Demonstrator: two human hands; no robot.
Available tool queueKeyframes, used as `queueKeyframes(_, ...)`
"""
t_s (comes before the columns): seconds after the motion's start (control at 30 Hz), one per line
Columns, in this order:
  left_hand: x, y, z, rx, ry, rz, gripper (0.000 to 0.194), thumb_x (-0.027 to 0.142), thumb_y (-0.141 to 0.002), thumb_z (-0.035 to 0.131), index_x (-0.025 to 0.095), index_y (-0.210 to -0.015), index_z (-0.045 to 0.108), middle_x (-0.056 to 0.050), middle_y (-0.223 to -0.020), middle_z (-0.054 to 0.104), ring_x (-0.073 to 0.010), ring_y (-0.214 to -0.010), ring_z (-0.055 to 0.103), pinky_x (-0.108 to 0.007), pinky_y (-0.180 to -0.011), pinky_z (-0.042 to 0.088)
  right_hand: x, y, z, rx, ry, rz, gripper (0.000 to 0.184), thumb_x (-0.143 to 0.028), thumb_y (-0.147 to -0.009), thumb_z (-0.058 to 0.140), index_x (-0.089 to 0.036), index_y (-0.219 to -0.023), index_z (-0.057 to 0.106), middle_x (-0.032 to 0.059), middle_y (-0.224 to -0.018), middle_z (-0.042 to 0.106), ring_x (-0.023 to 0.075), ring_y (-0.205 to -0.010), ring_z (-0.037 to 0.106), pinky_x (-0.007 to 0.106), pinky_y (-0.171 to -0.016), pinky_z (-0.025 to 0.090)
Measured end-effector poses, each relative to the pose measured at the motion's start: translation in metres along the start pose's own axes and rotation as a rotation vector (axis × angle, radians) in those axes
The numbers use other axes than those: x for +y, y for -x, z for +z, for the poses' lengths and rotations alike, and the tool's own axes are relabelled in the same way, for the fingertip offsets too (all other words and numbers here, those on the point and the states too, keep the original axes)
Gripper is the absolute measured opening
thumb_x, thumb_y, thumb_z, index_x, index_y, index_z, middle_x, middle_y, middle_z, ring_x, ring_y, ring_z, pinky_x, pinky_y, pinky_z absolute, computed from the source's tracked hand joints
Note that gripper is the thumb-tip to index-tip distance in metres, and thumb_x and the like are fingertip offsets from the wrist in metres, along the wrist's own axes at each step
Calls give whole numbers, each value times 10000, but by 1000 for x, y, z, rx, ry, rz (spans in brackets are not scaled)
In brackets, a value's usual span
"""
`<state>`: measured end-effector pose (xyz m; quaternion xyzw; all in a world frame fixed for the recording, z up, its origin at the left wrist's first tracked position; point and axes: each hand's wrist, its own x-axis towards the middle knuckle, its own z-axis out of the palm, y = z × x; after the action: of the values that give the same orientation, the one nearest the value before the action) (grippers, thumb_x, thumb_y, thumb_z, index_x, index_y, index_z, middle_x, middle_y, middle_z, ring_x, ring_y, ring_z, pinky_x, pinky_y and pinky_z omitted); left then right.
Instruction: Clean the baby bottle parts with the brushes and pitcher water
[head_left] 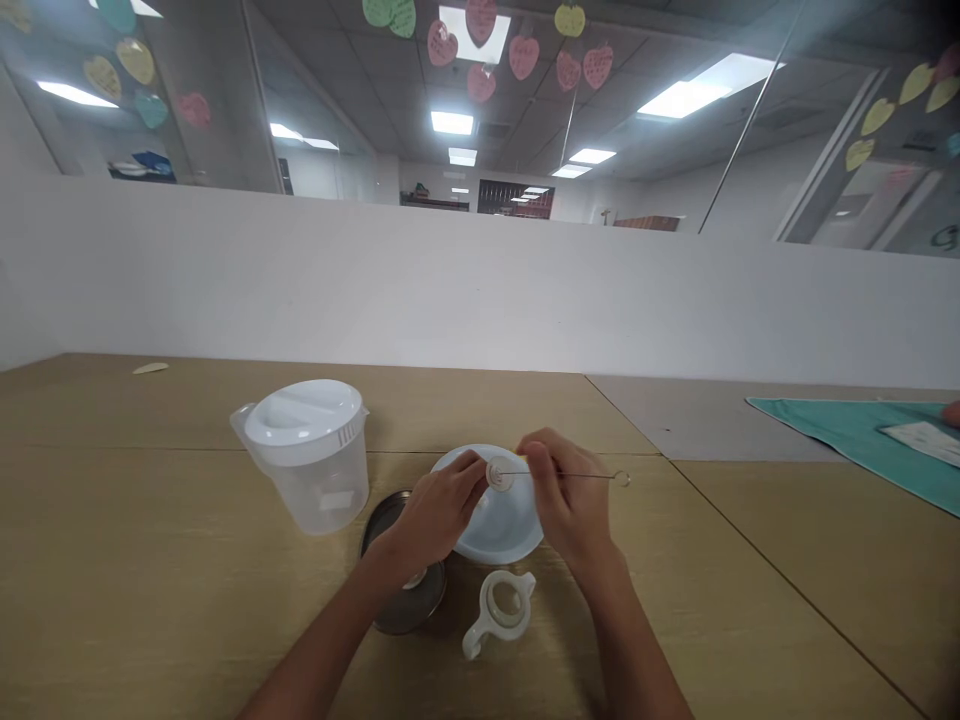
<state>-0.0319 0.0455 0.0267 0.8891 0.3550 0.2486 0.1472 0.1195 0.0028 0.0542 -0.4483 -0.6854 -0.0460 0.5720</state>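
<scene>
My left hand (446, 505) is closed, pinching the edge of a small pale round piece (499, 474) above a white bowl (499, 525). My right hand (566, 495) is closed around a thin metal wire tool (592, 475) with a loop at its right end. Its other end reaches the round piece; whether it goes in or only touches cannot be made out. Below the bowl, a white egg separator (504, 608) lies on the table. Partly under my left forearm sits a dark round metal pan (409, 605).
A clear plastic pitcher (319, 490) with a white lid stands to the left. At the right, a teal cloth (847, 425) bears a white paper (926, 440), with another person's fingertip at the frame edge. A low white partition (450, 290) runs behind the wooden table (150, 560).
</scene>
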Motion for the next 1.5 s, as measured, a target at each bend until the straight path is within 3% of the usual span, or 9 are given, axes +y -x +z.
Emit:
queueKeyframes(0.17,2,1,-1,-31,30,29,257,216,-913,279,187,-944,532,-60,-975,541,-151,-794,532,-267,-707,431,0,12,-7,184,-64,-63,421,-328,-939,280,-193,-575,442,-14,-492,442,98,-444,414,236,-461,282)
queueKeyframes(0.4,6,7,1,4,181,118,238,224,-911,288,169,-918,519,-59,-936,535,-141,-769,511,-262,-690,424,-2,7,26,80,35,-356,443,-267,-950,227,-202,-535,366,-31,-443,399,93,-406,357,235,-440,262)
queueKeyframes(0.53,6,6,2,-40,176,100,237,239,-912,296,171,-838,510,-29,-840,518,-123,-688,480,-244,-621,404,5,10,22,116,42,-254,447,-320,-946,241,-193,-576,458,-13,-473,470,96,-425,423,233,-454,302)
queueKeyframes(0.67,7,3,0,-108,165,100,255,238,-922,271,167,-847,504,-30,-848,510,-107,-630,452,-240,-574,384,2,20,3,309,-44,-85,450,-360,-943,230,-194,-651,530,4,-495,492,109,-419,439,249,-446,327)
queueKeyframes(0.8,9,4,-1,-103,174,73,292,272,-933,247,167,-845,505,-34,-864,515,-108,-636,455,-236,-557,379,-4,23,-1,386,36,-117,390,-330,-932,299,-215,-607,480,-3,-484,469,119,-444,467,258,-453,331)
queueKeyframes(1.0,9,5,-4,-80,223,62,228,217,-909,304,171,-780,487,-11,-799,510,-110,-679,471,-223,-599,393,13,16,27,354,187,-205,324,-208,-926,321,-202,-628,448,-11,-499,496,101,-450,454,242,-483,321)
queueKeyframes(1.17,2,3,-5,-57,254,44,176,129,-850,334,160,-729,457,-5,-769,476,-95,-629,451,-224,-599,409,19,12,46,239,125,-264,350,-164,-907,339,-200,-568,418,-26,-451,459,91,-413,406,233,-466,299)
queueKeyframes(1.33,2,5,-12,22,362,21,187,182,-870,315,159,-802,488,-13,-807,473,-89,-641,461,-213,-590,437,19,4,40,112,54,-291,290,-179,-889,414,-178,-609,490,-8,-508,503,92,-473,438,221,-492,317)
queueKeyframes(1.5,12,6,-16,70,445,-10,245,300,-895,359,149,-783,517,-2,-765,487,-77,-596,479,-202,-559,431,17,-4,21,-18,72,-314,209,-223,-865,496,-166,-671,547,-1,-581,532,90,-522,466,208,-503,340)
